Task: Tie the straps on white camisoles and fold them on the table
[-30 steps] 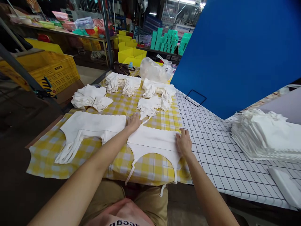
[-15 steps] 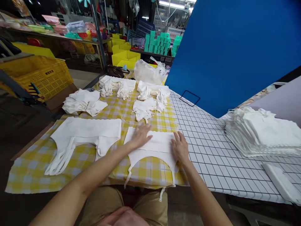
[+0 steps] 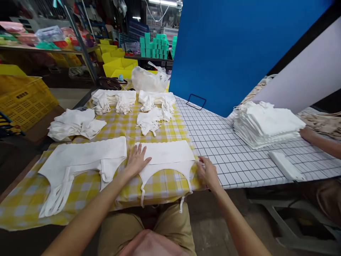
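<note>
The left hand (image 3: 136,161) is laid flat, fingers spread, on the left end of a flat white cloth piece with thin dangling straps (image 3: 167,154); nothing is pinched, so its grip is apart. The right hand (image 3: 208,173) is set at the piece's right end, fingertips curled at the edge; whether cloth is actually clamped there can't be told. The piece is spread near the surface's front edge, on a yellow-and-white checked cloth (image 3: 125,124), w/ its straps hung over that edge. Just beside it to the left, a wider pile of like white pieces (image 3: 82,156) is laid flat. Toward the far edge, several bundles of folded white pieces (image 3: 149,119) are set, w/ a clear plastic bag (image 3: 147,80) behind. To the right, on the white gridded surface (image 3: 213,135), a tall stack of white pieces (image 3: 266,122) is kept well apart.

For smoothing, it is judged best that the left palm be held as anchor while the right end is drawn outward evenly, so no wrinkle is trapped & the top edge is kept straight.
</note>
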Demonstrator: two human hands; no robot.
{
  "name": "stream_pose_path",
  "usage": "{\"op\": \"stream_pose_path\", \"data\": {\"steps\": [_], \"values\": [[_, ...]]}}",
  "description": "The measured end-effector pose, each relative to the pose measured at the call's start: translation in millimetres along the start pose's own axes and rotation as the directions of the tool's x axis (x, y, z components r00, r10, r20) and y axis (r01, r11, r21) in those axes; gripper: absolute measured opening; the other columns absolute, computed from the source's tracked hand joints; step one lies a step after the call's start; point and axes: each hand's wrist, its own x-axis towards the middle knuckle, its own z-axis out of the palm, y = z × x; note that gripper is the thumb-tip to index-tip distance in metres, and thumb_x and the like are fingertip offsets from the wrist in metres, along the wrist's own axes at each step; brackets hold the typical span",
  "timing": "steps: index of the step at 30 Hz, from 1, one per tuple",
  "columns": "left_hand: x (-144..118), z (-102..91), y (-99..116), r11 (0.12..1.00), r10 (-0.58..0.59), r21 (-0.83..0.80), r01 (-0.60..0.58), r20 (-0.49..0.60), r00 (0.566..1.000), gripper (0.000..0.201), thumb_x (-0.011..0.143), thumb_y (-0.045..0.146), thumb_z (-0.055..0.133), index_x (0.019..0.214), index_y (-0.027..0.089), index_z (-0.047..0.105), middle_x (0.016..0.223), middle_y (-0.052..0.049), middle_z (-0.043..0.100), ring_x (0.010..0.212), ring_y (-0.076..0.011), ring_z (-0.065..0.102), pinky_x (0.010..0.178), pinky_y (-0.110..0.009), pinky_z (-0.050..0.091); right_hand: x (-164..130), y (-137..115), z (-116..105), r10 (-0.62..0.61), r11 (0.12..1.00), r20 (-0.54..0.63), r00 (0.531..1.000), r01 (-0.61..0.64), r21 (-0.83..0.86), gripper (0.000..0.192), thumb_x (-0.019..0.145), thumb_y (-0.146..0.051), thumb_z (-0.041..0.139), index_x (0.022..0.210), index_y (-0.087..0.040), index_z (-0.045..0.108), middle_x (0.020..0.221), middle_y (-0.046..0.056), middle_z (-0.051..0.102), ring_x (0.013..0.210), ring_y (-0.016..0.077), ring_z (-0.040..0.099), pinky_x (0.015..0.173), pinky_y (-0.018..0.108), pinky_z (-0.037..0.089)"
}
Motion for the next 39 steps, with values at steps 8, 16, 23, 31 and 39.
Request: {"op": "stream_pose_path", "data": {"steps": [8, 16, 23, 31, 39], "values": [[1.0, 5.9, 107.2, 0.927, 0.353, -0.147, -0.345, 0.030, 0.935, 0.058, 0.088, 0.046, 0.034, 0.140, 0.022, 0.024, 0.149, -0.009, 0.012, 0.136, -0.0267, 0.008, 0.108, -0.052, 0.010, -108.5, 2.4, 26.3, 0.155, 0.876, 0.463, 0.873, -0.338, 0.343, 0.031, 0.072, -0.046, 0.055, 0.082, -0.018, 0.063, 0.088, 0.008, 0.066, 0.086, 0.0242, 0.058, 0.074, 0.033, 0.043], [-10.8, 18.0, 136.5, 0.926, 0.361, -0.144, -0.348, 0.077, 0.929, 0.068, 0.083, 0.058, 0.033, 0.141, 0.022, 0.022, 0.149, -0.009, 0.006, 0.137, -0.0282, 0.000, 0.106, -0.056, 0.000, -118.2, -26.6, 52.9, 0.225, 0.548, 0.274, 0.935, -0.355, 0.758, 0.045, 0.073, -0.060, 0.052, 0.067, -0.015, 0.056, 0.063, 0.003, 0.058, 0.064, 0.0159, 0.053, 0.065, 0.027, 0.041], [-7.3, 20.5, 134.0, 0.926, 0.369, -0.125, -0.357, 0.095, 0.924, 0.075, 0.081, 0.062, 0.033, 0.142, 0.022, 0.017, 0.150, -0.009, 0.004, 0.136, -0.0301, -0.003, 0.105, -0.057, -0.003, -145.3, -9.3, 3.1, 0.251, 0.426, 0.490, 0.835, -0.550, 0.718, 0.041, 0.072, -0.060, 0.053, 0.068, -0.019, 0.047, 0.041, -0.012, 0.021, 0.035, 0.0044, 0.016, 0.036, 0.020, 0.014], [-7.2, 23.3, 134.0, 0.928, 0.364, -0.125, -0.352, 0.094, 0.927, 0.075, 0.081, 0.061, 0.033, 0.142, 0.022, 0.016, 0.150, -0.009, 0.001, 0.136, -0.0291, -0.003, 0.105, -0.056, -0.004, -166.9, 4.0, 7.4, 0.246, 0.551, 0.552, 0.797, -0.583, 0.596, 0.044, 0.070, -0.059, 0.055, 0.077, -0.016, 0.056, 0.045, -0.010, 0.025, 0.038, 0.0036, 0.018, 0.036, 0.019, 0.012], [-9.3, 26.6, 132.1, 0.914, 0.392, -0.131, -0.385, 0.035, 0.919, 0.068, 0.082, 0.059, 0.034, 0.140, 0.024, 0.023, 0.149, -0.010, 0.008, 0.136, -0.0299, 0.000, 0.105, -0.057, 0.000, -178.1, 6.0, -7.9, 0.085, 0.483, 0.679, 0.729, -0.626, 0.612, 0.043, 0.068, -0.057, 0.061, 0.074, -0.017, 0.050, 0.049, -0.010, 0.032, 0.036, 0.0028, 0.031, 0.034, 0.016, 0.019]]}}
